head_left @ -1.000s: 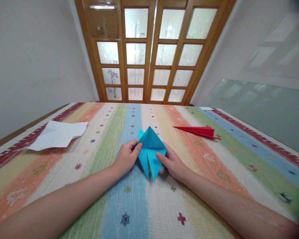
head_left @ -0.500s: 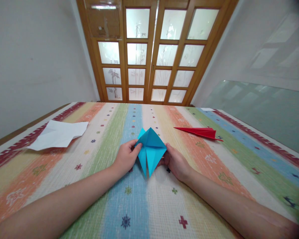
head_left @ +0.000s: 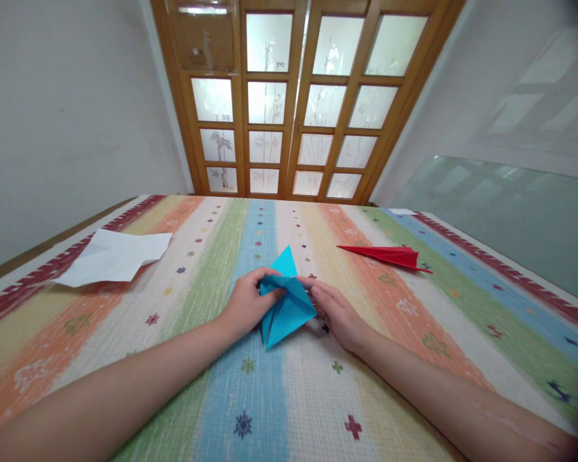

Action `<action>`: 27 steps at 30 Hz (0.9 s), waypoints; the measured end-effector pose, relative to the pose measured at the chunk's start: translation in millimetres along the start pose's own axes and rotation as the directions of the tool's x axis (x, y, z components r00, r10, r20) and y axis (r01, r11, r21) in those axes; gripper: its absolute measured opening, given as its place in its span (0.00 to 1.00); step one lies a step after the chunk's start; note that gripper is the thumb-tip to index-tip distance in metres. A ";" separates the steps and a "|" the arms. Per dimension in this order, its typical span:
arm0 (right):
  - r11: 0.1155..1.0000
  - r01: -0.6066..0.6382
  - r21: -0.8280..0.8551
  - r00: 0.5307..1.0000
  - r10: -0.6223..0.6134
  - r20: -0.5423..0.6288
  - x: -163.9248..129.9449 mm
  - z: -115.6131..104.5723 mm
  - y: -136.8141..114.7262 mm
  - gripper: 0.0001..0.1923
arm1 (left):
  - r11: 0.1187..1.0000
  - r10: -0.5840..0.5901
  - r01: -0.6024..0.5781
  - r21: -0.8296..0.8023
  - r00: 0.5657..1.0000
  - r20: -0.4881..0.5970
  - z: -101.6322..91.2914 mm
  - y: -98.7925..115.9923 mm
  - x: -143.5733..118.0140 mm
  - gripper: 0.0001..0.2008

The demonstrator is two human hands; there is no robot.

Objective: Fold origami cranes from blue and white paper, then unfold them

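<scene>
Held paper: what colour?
The held paper is bright blue, best seen in the head view.

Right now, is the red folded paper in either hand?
No, the red folded paper lies on the striped tablecloth, while the left hand and right hand are both at the blue paper.

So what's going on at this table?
A person is handling a piece of folded blue paper with both hands. The left hand grips it, thumb on top, while the fingers of the right hand are at its right side. It is partly folded, with pointed flaps. On the striped tablecloth, a creased white sheet lies to the left and a folded red paper to the right.
</scene>
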State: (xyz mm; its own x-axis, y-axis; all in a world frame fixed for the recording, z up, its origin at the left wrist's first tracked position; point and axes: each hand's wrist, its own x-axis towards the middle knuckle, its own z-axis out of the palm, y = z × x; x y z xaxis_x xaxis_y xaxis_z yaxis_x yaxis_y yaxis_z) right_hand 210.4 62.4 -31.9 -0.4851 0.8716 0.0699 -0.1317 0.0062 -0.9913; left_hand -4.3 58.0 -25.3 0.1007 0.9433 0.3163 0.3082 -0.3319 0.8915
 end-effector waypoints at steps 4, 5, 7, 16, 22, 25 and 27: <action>0.998 -0.053 0.015 0.998 0.053 0.045 -0.6 2.4 -2.9 0.23 | 1.000 -0.001 0.001 0.019 1.000 0.003 0.6 3.3 -1.0 0.16; 0.998 -0.063 0.010 0.997 0.062 0.044 -0.7 2.9 -4.1 0.23 | 1.000 0.002 -0.002 0.006 1.000 0.012 0.8 4.4 -1.3 0.17; 0.997 -0.065 -0.028 0.997 0.066 0.034 -1.2 4.0 -7.0 0.23 | 1.000 0.002 -0.002 -0.017 1.000 0.022 1.4 6.0 -1.7 0.19; 0.996 0.022 -0.088 0.996 -0.014 0.093 -1.0 -2.8 -3.0 0.24 | 0.994 0.050 -0.042 -0.098 0.996 0.080 1.5 2.3 1.4 0.12; 0.998 0.053 0.030 0.976 -0.058 0.209 1.8 -9.2 5.7 0.26 | 0.963 -0.076 0.099 -0.252 0.992 0.098 3.0 -0.4 1.9 0.15; 0.995 0.091 0.051 0.966 -0.100 0.237 2.8 -8.5 5.6 0.19 | 0.930 -0.164 0.189 -0.316 0.981 0.105 3.3 0.4 0.7 0.19; 0.994 0.098 0.050 0.967 -0.107 0.230 3.4 -8.6 6.4 0.18 | 0.919 -0.177 0.210 -0.333 0.976 0.125 3.3 1.2 0.3 0.20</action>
State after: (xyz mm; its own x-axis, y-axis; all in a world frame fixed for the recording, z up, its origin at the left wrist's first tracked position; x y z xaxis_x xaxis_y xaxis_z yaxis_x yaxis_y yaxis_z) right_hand 215.3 69.6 -39.0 -0.6543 0.7294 0.1994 -0.2218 0.0670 -0.9728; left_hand -0.9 57.9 -25.2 0.1624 0.9805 0.1102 -0.0108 -0.1099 0.9939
